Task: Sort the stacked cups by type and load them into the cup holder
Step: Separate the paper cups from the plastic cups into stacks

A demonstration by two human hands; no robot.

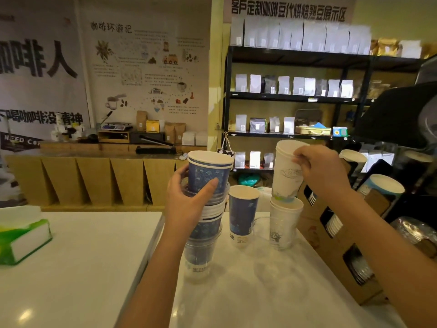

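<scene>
White desk [78,268] spreads wide across the bottom, and at its 3 o'clock edge leans the brown cardboard cup holder [340,268], its dark slots showing the stacked rims of cups already inside; more cups poke out of its top end at 2 o'clock. Centre stage, the mixed stack [203,233] stands on the desk: clear plastic cups at the base, blue patterned paper cups nested above, white rims between. The left hand [186,204] wraps the stack from its 9 o'clock side, fingers and thumb curled round the upper cups just under the top blue cup. At 3 o'clock of that stack, a single blue cup [242,214] stands upright on its own, apart from both hands. Further right, a short pile of clear and white cups [283,223] sits on the desk, and just above it, slightly tilted, the white cup [285,171] is pinched near its rim by the right hand [321,171], its base touching or barely clear of the pile, hard to call. A green-and-white box [21,237] rests at 9 o'clock.
</scene>
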